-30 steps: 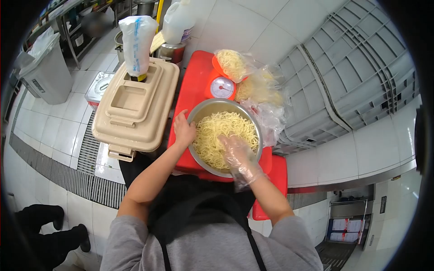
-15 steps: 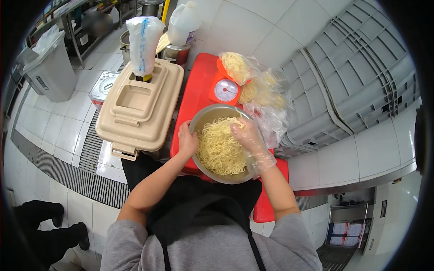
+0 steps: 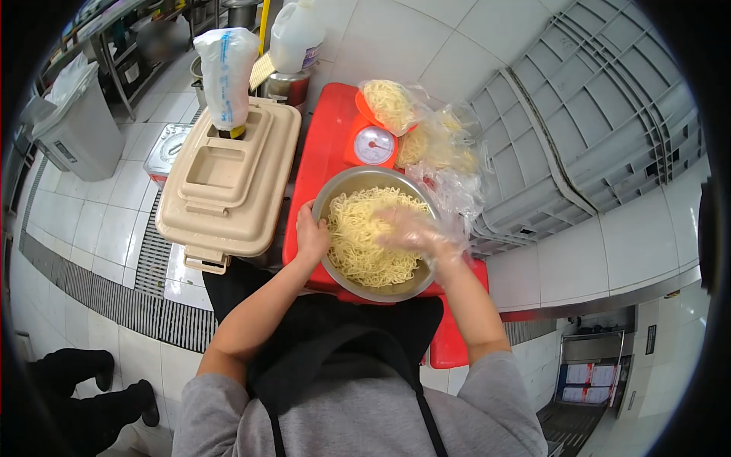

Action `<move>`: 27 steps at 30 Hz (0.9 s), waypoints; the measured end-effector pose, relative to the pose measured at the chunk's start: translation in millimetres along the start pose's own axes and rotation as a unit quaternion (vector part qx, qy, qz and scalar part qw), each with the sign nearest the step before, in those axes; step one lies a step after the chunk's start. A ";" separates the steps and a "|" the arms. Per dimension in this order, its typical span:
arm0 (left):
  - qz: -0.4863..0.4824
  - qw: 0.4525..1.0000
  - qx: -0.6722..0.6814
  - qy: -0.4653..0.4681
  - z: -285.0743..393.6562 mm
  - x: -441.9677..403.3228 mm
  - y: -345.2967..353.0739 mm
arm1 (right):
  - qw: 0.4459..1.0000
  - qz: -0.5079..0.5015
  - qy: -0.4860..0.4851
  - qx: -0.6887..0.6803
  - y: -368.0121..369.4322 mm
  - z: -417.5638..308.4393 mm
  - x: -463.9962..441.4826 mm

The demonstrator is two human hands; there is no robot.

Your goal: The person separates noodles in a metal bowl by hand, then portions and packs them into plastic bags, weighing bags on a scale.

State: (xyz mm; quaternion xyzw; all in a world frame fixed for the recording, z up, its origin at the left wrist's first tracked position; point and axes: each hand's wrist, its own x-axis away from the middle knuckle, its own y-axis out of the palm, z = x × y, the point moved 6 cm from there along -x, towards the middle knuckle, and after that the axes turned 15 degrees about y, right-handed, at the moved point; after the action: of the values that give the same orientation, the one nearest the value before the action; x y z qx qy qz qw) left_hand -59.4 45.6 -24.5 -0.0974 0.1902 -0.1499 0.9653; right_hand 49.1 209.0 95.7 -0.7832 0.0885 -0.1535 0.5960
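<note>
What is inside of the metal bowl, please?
Yellow noodles fill much of the metal bowl, with the gloved right hand blurred over them. The bottom beneath is covered, so cannot be seen.

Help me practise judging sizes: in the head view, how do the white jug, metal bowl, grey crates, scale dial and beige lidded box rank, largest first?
1. Grey crates
2. Beige lidded box and metal bowl: too close to rank
3. White jug
4. Scale dial

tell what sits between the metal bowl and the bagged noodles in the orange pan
The orange scale's round dial lies between the bowl and those bagged noodles, as the head view shows.
</note>
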 end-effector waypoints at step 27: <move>0.015 1.000 0.016 0.009 -7.2 -5.4 2.3 | 0.994 -0.062 0.015 -0.087 53.1 -25.4 20.1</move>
State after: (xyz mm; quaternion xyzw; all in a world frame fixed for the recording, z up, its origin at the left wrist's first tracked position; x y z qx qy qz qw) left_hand -66.4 48.6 -29.7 -0.0778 0.1979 -0.1395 0.9671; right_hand 61.6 164.9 53.5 -0.8336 0.0620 -0.1934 0.5137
